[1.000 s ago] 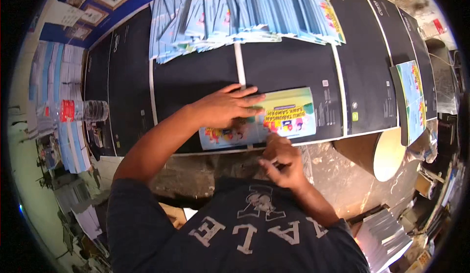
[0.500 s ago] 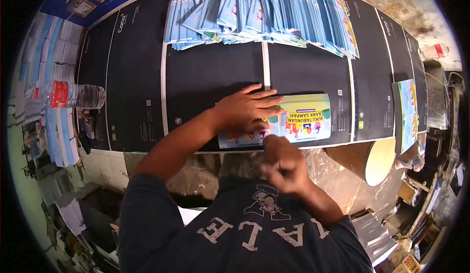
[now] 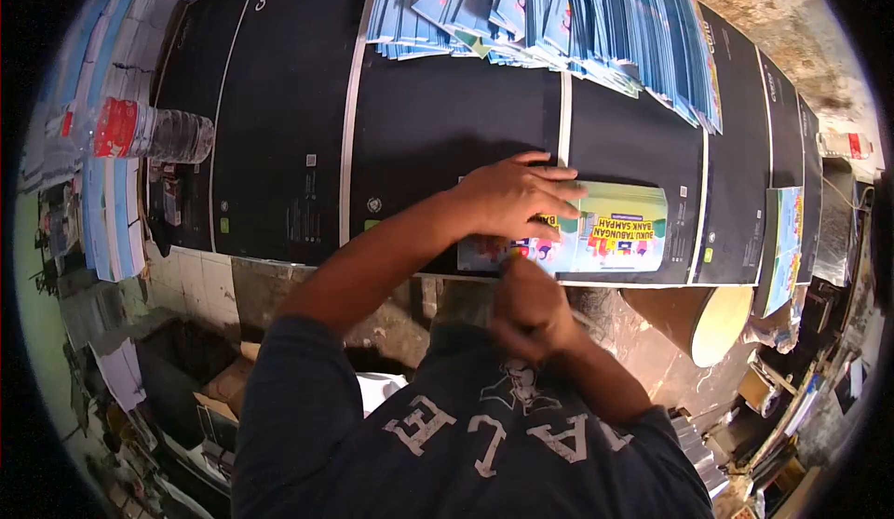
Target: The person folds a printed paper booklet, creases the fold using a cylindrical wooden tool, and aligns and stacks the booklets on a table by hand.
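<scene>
Head view: at the near edge of the desk, the printed piece is best pinned flat by the left hand, fingers spread; what is gripped by the curled right hand cannot be told

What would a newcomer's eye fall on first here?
Most likely the big fanned pile of blue booklets along the far side of the black tabletop. Next, the colourful printed booklet at the near edge, with the left hand spread over it and the blurred right hand close by. The red-labelled bottle at far left also stands out.
</scene>
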{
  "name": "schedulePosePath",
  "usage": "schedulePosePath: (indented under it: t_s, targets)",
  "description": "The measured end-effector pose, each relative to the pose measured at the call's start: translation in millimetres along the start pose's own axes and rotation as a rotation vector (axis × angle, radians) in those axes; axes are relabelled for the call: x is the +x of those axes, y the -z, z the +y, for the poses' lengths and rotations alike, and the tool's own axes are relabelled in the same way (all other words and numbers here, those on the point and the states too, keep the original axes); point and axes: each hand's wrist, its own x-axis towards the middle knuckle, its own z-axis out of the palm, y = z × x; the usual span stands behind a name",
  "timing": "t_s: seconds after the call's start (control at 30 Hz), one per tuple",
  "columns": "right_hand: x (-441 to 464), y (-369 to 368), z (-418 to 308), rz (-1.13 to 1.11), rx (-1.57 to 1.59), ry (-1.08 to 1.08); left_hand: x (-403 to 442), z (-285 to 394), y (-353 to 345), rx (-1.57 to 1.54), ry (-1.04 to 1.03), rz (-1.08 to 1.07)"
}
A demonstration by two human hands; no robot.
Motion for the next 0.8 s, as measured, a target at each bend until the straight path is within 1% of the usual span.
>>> schedulePosePath:
  t_s: [0.07,0.1,0.2,0.23,0.27,0.33,0.4,0.47,0.5,0.53,0.6,0.63,0.67,0.7,0.73,0.77,0.8]
  targets:
    - [8.0,-4.3,10.1,0.135,0.386,0.259,-1.7,-0.4,0.1,-0.008,-0.001,0.005]
    - [6.5,-5.4,7.8,0.164,0.43,0.212,-3.0,-0.4,-1.6,0.002,-0.006,0.021]
    - [17.0,-3.3,-5.6,0.199,0.441,0.203,-1.0,0.4,2.0,0.017,0.004,0.004]
    - [33.9,9.1,-25.3,0.221,0.474,0.326,-1.6,3.3,3.1,-0.008,-0.013,0.066]
    - [40.3,-2.2,-17.1,0.214,0.488,0.321,-2.5,1.4,4.7,-0.016,0.002,0.065]
    - [43.0,-27.5,-2.1,0.115,0.47,0.28,-2.7,-0.8,0.7,0.0,-0.027,0.091]
    - [47.3,-29.3,-0.9,0.138,0.419,0.334,-0.5,-7.1,2.4,0.038,-0.033,0.114]
    - [41.2,-31.8,-5.9,0.137,0.475,0.301,-1.9,1.1,1.7,0.036,-0.024,0.078]
    - [43.5,-32.5,-9.1,0.175,0.47,0.284,-2.2,4.1,2.6,0.035,0.011,0.083]
    - [46.6,-18.9,-20.7,0.194,0.45,0.285,-0.2,7.4,3.3,0.042,-0.014,0.077]
    - [51.8,4.3,-40.3,0.17,0.512,0.398,-0.2,6.5,4.6,0.017,0.041,0.061]
    - [54.5,2.2,-39.9,0.337,0.585,0.501,-0.7,4.8,4.8,0.069,0.02,0.041]
    - [45.1,-11.9,-32.6,0.343,0.595,0.476,-6.4,7.8,-1.6,0.046,0.023,0.028]
    - [34.4,-32.3,-16.3,0.271,0.544,0.352,-8.0,7.7,-1.7,0.08,-0.001,0.021]
    - [36.9,-31.9,-3.0,0.193,0.475,0.25,0.6,2.2,4.1,0.138,-0.034,0.035]
    - [33.5,-32.4,0.8,0.153,0.5,0.228,2.6,4.9,6.5,0.059,0.011,0.043]
    - [26.8,-28.2,-3.2,0.175,0.494,0.209,1.9,7.9,1.8,0.046,-0.01,0.025]
